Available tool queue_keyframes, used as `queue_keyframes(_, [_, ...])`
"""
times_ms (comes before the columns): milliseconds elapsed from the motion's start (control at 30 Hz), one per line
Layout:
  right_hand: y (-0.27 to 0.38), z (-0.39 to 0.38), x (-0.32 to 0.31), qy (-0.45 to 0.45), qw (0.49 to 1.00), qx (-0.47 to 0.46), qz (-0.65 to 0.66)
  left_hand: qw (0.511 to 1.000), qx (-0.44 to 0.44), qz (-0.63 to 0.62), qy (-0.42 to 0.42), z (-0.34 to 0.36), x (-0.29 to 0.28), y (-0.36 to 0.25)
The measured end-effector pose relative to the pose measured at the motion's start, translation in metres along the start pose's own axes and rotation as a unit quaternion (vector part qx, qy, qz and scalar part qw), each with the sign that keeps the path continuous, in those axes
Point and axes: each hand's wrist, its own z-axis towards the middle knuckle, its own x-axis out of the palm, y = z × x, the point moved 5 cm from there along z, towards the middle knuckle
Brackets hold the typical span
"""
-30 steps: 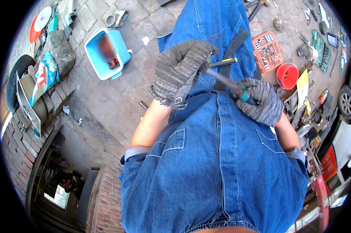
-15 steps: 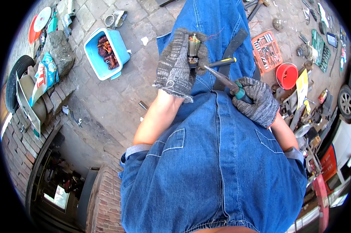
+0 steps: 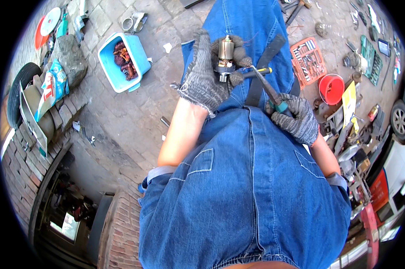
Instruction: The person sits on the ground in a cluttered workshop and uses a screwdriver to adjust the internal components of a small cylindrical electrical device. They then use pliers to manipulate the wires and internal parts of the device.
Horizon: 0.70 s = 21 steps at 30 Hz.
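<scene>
My gloved left hand cradles a small motor armature with a silvery core and a dark lower end. Its fingers curl along the armature's right side while the thumb stands away. A screwdriver with a black and yellow handle sticks out rightward from the lower fingers; its other end is hidden. My right hand, gloved too, is closed round the green grips of long-nose pliers. The pliers' jaws point up and left, with the tip close to the left fingertips; whether they touch, I cannot tell.
Left, a blue tub holds copper-coloured windings near a metal housing. To the right are an orange socket-tool case, a red bucket and piled metal parts. Far left, a tyre leans by a stone.
The left thumb has opened away from the armature, which now shows more fully and sits slightly higher. The pliers have swung more upright, their tip still near the left fingers.
</scene>
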Motion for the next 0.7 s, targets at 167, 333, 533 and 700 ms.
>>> queue_keyframes(167, [0.005, -0.001, -0.008, 0.0, 1.0, 0.005, -0.009, 0.985, 0.059, 0.163, -0.008, 0.0, -0.01, -0.001])
queue_keyframes(333, [0.005, -0.005, -0.011, -0.011, 0.999, 0.025, 0.037, 0.998, 0.024, 0.038, 0.034, 0.0, -0.002, 0.001])
queue_keyframes(533, [0.007, -0.015, -0.02, -0.059, 0.989, 0.011, 0.133, 1.0, -0.011, -0.015, 0.015, 0.007, -0.015, 0.0])
queue_keyframes(700, [0.0, -0.021, -0.058, -0.184, 0.976, -0.018, 0.116, 0.993, 0.085, 0.036, -0.071, -0.008, -0.032, -0.028])
